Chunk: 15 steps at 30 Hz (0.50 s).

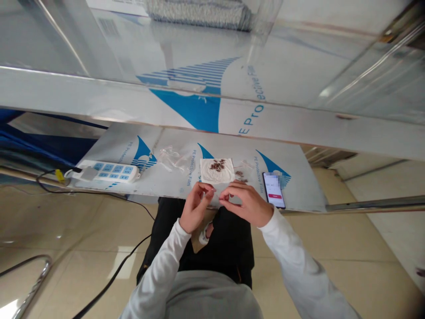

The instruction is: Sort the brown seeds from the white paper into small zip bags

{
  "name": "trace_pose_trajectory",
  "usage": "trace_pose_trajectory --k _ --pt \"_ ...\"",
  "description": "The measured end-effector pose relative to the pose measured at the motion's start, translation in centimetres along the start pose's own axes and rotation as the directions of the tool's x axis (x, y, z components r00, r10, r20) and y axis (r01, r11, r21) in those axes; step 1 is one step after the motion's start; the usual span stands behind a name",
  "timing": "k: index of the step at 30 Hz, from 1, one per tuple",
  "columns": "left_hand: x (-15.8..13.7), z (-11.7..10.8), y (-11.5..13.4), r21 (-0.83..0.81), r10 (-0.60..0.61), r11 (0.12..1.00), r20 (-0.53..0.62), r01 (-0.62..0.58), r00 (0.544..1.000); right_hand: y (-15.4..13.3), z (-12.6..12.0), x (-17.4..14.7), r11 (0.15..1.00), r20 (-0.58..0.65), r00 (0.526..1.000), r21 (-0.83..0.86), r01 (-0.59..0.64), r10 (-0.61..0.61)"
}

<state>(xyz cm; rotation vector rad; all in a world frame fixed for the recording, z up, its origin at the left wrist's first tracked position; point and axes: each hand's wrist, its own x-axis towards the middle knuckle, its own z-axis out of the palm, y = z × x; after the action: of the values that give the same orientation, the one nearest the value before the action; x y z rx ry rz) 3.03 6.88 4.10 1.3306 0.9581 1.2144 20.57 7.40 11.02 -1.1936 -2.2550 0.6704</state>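
A: How do the person's hands stand, from the left?

B: The left hand (194, 206), just below the centre of the frame, has thumb and forefinger drawn close together at the tips, the other fingers curled. The right hand (247, 204), just beside it, makes a similar loose pinch, thumb beneath the fingers. Something faint and pale shows between the two sets of fingertips, too small to make out; one cannot tell whether either hand grips it.

A: And their pose?

B: The left forearm rises from the lower left in a pale sleeve (162, 261), its hand pointing up and to the right. The right forearm comes from the lower right, its hand pointing left, so the fingertips nearly meet around the near edge of the table (305, 190).

A: What about the containers?

B: Left of centre, thin clear bags (171, 158) lie crumpled, contents unclear. At the centre, just beyond the hands, a white cloth (212, 177) or tissue carries a small heap of brown pieces (218, 165). Just right of it, a few more lie in or beside another clear bag (245, 164); one cannot tell which. Farther right lies a lit phone (274, 191).
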Motion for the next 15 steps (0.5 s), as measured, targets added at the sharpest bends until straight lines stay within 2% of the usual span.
trace_pose_trajectory --k 2,4,5,7,10,12,15 --pt "0.0 0.2 0.6 -0.006 -0.024 1.000 -0.086 0.023 0.996 -0.2 0.5 -0.4 0.995 -0.119 0.992 0.096 -0.033 0.045" --pt "-0.1 0.6 1.2 -0.040 -0.016 0.999 -0.156 0.009 0.988 -0.2 1.6 -0.8 0.958 -0.237 0.955 0.265 -0.111 0.176" --pt "-0.1 0.8 1.4 -0.064 -0.013 0.998 -0.193 0.000 0.981 -0.2 2.3 -1.0 0.911 -0.244 0.934 0.380 -0.157 0.262" --pt "-0.4 1.2 1.8 -0.095 -0.019 0.995 -0.261 -0.006 0.965 -0.1 3.9 -1.3 0.753 -0.160 0.894 0.612 -0.242 0.418" --pt "-1.0 1.4 1.9 -0.094 -0.035 0.996 -0.311 0.006 0.950 -0.1 5.8 -1.6 0.521 -0.065 0.842 0.810 -0.270 0.536" --pt "-1.3 1.2 1.7 -0.099 -0.056 0.995 -0.289 0.028 0.956 -0.3 6.3 -1.8 0.463 -0.083 0.820 0.855 -0.233 0.566" --pt "-1.5 0.7 1.5 -0.118 -0.071 0.992 -0.223 0.045 0.972 -0.7 6.1 -2.0 0.467 -0.098 0.825 0.858 -0.213 0.557"
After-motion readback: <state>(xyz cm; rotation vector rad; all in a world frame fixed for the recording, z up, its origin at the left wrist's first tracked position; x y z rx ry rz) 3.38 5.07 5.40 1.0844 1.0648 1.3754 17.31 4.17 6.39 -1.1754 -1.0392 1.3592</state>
